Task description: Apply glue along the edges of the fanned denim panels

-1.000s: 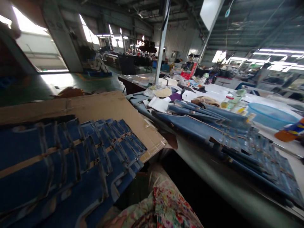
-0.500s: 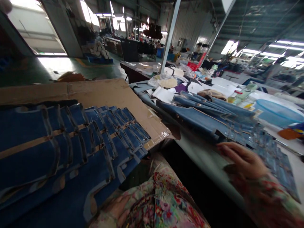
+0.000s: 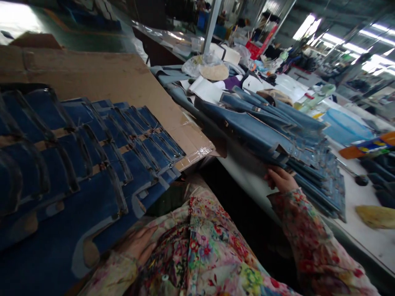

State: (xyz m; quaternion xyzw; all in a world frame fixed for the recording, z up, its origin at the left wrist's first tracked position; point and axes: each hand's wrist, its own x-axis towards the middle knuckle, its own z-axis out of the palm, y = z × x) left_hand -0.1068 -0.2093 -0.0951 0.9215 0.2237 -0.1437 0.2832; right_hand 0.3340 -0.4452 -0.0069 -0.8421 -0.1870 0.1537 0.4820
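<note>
Overlapping blue cut fabric pieces (image 3: 77, 164) lie fanned out on a brown cardboard sheet (image 3: 101, 78) at my left. My left hand (image 3: 138, 244) rests low at the near edge of that fan, fingers stretched flat and touching the nearest piece. On the table to my right lies a second long stack of blue pieces (image 3: 277, 139). My right hand (image 3: 279, 179), in a floral sleeve, reaches to the near edge of this stack with fingers curled at it; whether it grips a piece is hidden.
The white table (image 3: 367, 230) carries papers (image 3: 206, 86), a round tan pad (image 3: 214, 72), a blue basin (image 3: 345, 125), an orange-blue pack (image 3: 367, 149) and a yellow cloth (image 3: 375, 216). A metal post (image 3: 211, 20) rises behind. A dark gap (image 3: 234, 193) separates both surfaces.
The view tipped downward. My right hand came in from the right and moved up-left to the edge of the right stack. My left hand appeared at the near edge of the left fan.
</note>
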